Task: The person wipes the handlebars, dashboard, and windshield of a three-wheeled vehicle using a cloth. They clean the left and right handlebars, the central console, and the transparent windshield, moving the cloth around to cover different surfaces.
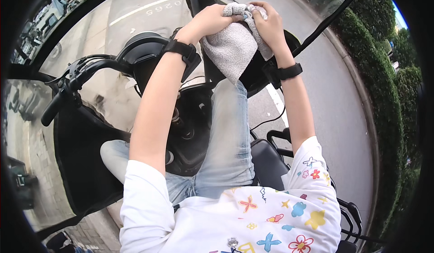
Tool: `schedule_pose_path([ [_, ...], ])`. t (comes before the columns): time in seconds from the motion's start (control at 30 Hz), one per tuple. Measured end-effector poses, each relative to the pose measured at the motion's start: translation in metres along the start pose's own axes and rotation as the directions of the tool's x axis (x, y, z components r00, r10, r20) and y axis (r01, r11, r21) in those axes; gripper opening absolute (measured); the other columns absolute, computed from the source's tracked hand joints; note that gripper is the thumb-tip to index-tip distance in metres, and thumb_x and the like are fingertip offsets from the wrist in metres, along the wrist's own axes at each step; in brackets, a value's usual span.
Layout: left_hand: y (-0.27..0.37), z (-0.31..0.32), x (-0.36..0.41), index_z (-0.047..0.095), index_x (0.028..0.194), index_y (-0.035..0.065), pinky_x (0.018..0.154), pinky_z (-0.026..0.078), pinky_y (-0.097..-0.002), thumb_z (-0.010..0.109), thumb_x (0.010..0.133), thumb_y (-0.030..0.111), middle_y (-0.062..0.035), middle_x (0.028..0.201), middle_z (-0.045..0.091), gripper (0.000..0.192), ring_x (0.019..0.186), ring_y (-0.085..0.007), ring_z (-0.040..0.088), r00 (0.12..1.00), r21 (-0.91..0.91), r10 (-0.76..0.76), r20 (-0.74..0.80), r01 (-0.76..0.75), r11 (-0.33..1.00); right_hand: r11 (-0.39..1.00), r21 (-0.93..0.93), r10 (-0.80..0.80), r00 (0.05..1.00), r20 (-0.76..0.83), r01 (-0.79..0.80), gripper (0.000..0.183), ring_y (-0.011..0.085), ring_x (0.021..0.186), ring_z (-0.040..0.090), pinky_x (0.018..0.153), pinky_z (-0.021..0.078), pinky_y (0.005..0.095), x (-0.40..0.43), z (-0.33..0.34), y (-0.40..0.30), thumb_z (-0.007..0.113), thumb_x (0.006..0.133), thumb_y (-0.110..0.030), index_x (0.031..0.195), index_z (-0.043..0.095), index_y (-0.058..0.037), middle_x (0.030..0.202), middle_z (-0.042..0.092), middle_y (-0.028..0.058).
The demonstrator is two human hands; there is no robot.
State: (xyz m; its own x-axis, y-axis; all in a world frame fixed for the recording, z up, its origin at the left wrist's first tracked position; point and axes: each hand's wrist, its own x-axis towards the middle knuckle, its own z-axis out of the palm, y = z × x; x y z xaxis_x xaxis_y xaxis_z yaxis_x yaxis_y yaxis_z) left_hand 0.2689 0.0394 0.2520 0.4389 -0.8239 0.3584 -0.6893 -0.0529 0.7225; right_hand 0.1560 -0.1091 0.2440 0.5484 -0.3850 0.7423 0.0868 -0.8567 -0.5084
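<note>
Both hands grip one light grey terry cloth in front of me, at the top middle of the view. My left hand pinches its upper left part, thumb on top. On the other side, my right hand holds a bunched fold of it. A pointed flap of the cloth hangs down between the hands, its tip over my right knee. Black straps with small dark units are around both wrists. Behind the cloth lies a black vehicle part, mostly hidden.
I sit on a scooter-like vehicle with a black handlebar at the left and a black floor. A transparent cover with black edging surrounds the front. A padded black seat is at my right. Beyond are road, kerb and hedge.
</note>
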Motion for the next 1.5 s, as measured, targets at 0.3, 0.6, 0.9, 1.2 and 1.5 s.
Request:
schedule_pose_path([
  [0.3,-0.046,0.0,0.034,0.067,0.096,0.0035,0.073,0.048,-0.0324,0.07,0.074,0.033,-0.0138,0.086,0.068,0.037,0.077,-0.024,0.064,0.966,0.226,-0.22,-0.139,0.247,0.942,0.994,-0.072,0.108,0.775,0.622,-0.08,0.035,0.0319,0.097,0.06,0.082,0.0464,0.0352,0.039,0.051,0.032,0.052,0.087,-0.02,0.116,0.052,0.0001,0.106,0.062,0.0201],
  [0.6,0.013,0.005,-0.031,0.062,0.105,0.0097,0.068,0.05,-0.0385,0.063,0.079,0.02,-0.0171,0.08,0.065,0.028,0.077,-0.0358,0.062,0.937,0.337,0.175,-0.304,-0.066,0.939,0.769,0.492,0.256,0.902,0.346,-0.407,0.03,0.0208,0.086,0.062,0.075,0.0495,0.0299,0.022,0.022,-0.005,0.048,0.091,-0.016,0.112,0.057,0.0024,0.096,0.064,0.0168],
  [0.9,0.022,0.01,-0.076,0.062,0.103,0.0056,0.073,0.049,-0.0388,0.067,0.076,0.02,-0.0182,0.092,0.064,0.031,0.084,-0.036,0.06,0.91,0.343,0.256,-0.326,-0.138,0.929,0.796,0.451,0.203,0.879,0.431,-0.405,0.048,0.0215,0.102,0.056,0.092,0.0413,0.0322,-0.001,-0.009,-0.014,0.041,0.095,-0.033,0.135,0.036,-0.0074,0.115,0.056,0.0144],
  [1.2,0.011,0.01,-0.069,0.064,0.099,0.0093,0.069,0.05,-0.0392,0.067,0.077,0.03,-0.0159,0.084,0.065,0.031,0.079,-0.0348,0.062,0.864,0.3,0.285,-0.415,-0.166,0.939,0.966,-0.093,-0.247,0.967,-0.064,0.241,0.048,0.0306,0.095,0.056,0.078,0.0475,0.0385,-0.098,-0.046,-0.052,0.052,0.089,-0.008,0.13,0.027,-0.0031,0.113,0.045,0.0179],
  [1.5,0.013,0.014,-0.108,0.061,0.114,0.0188,0.066,0.051,-0.035,0.068,0.074,0.013,-0.0141,0.089,0.066,0.041,0.077,-0.0302,0.064,0.782,0.369,0.427,-0.453,-0.272,0.889,0.747,0.277,0.228,0.624,0.748,-0.604,0.058,0.0234,0.105,0.054,0.088,0.0442,0.0353,-0.216,-0.083,-0.094,0.048,0.087,-0.01,0.134,0.016,-0.0033,0.124,0.04,0.0154],
])
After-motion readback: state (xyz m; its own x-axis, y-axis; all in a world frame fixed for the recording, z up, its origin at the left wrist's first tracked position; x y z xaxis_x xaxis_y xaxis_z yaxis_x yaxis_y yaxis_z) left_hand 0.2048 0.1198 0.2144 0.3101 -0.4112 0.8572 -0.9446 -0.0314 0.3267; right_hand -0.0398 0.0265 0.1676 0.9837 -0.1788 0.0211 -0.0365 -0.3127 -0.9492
